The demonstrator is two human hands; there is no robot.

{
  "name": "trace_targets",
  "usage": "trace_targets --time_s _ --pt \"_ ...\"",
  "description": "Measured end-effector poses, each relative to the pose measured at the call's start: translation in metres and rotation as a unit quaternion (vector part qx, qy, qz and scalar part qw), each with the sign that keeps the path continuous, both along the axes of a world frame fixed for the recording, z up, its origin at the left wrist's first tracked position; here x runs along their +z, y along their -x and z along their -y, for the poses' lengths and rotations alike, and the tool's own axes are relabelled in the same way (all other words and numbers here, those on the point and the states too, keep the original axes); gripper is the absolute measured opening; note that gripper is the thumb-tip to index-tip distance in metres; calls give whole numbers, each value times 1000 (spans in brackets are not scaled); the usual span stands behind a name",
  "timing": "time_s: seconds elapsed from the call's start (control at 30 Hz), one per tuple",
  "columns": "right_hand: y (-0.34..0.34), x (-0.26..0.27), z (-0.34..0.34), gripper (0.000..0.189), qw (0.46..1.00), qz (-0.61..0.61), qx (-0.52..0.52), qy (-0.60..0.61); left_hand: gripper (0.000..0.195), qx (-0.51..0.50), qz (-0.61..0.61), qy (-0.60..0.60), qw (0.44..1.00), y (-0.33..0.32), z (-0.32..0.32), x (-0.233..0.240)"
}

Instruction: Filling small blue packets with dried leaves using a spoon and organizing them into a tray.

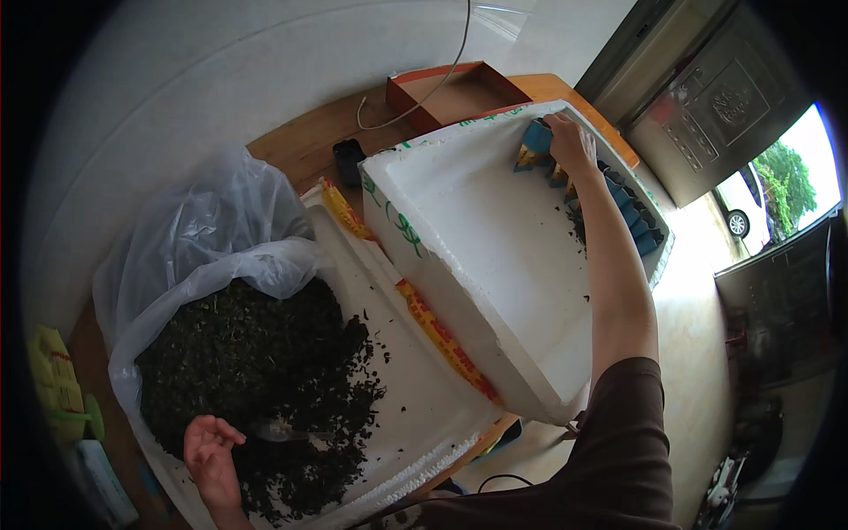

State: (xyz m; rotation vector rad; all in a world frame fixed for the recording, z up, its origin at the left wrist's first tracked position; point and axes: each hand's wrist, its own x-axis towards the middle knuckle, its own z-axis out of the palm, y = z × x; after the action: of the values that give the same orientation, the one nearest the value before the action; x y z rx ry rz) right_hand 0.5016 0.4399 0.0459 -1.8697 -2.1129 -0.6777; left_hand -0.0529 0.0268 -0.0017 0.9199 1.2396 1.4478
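My right hand is at the far corner of a white foam box, its fingers closed on the top edge of a small blue packet. Several more blue packets stand with their tops open in a row along the box's right wall, partly hidden by my forearm. My left hand is empty, fingers half curled and apart, above a heap of dark dried leaves that look like tea. The heap spills from a clear plastic bag onto a white foam lid or tray. A clear plastic scoop lies on the leaves.
Behind the foam box are a red-orange shallow box, a thin cable and a small black object on the wooden table. Yellow packages and a pale box stand at left. Leaf crumbs lie in the foam box.
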Motion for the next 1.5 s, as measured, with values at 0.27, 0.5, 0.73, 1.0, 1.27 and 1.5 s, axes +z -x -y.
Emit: trace_targets --time_s 0.27,0.5,0.73,1.0,1.27,1.5 --pt "18 5 35 32 998 -45 32 32 61 17 13 -20 1000 14 38 4" --pt "72 42 95 23 947 -138 290 -25 59 70 -15 -89 993 60 92 8" --pt "254 44 312 22 873 -130 443 156 25 408 -150 -49 899 120 158 8" --pt "339 -35 377 28 826 -175 475 247 49 412 -508 140 743 177 192 -28" --pt "345 -66 394 26 835 -170 464 241 37 294 -656 129 683 214 182 -50" --pt "344 -79 393 26 837 -208 461 206 37 305 -507 130 796 219 191 -45"
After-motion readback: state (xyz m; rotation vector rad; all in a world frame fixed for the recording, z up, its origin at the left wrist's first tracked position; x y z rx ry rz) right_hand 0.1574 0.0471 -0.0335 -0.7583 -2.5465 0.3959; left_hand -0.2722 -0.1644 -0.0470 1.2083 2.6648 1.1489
